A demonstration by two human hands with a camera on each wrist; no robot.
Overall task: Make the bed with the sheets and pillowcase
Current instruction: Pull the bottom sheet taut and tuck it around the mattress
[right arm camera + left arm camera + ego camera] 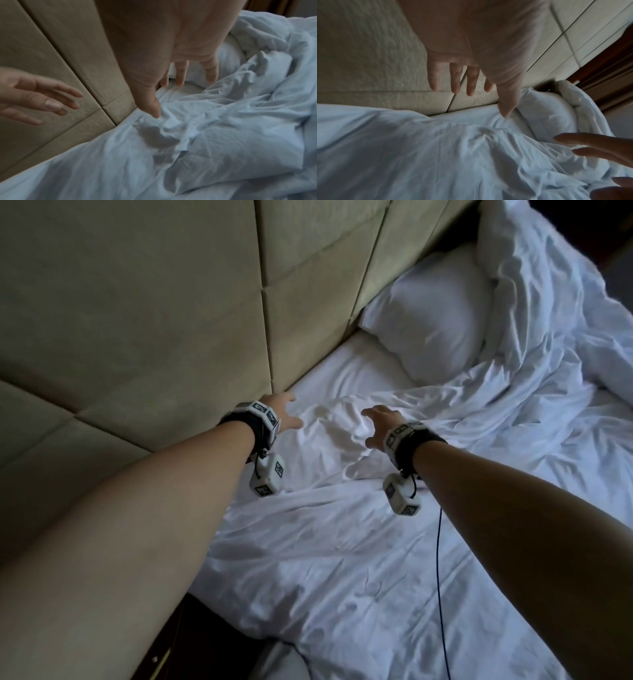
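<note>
headboard [154,313]: runs along the bed's far-left edge
pillow [435,326]: right up against it, far right
sheet [342,542]: rumpled across the mattress, nearer than the pillow
hands: both over the sheet's top edge, left hand [284,414] closer to the headboard than right hand [380,424]

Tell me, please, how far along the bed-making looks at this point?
Done: a white pillow already lies against the headboard. In hand: the left hand and right hand reach open-fingered toward the crumpled top sheet, gripping nothing yet. Left: that sheet is wrinkled and bunched, the duvet is heaped at the far side, and nothing is smoothed.
</note>
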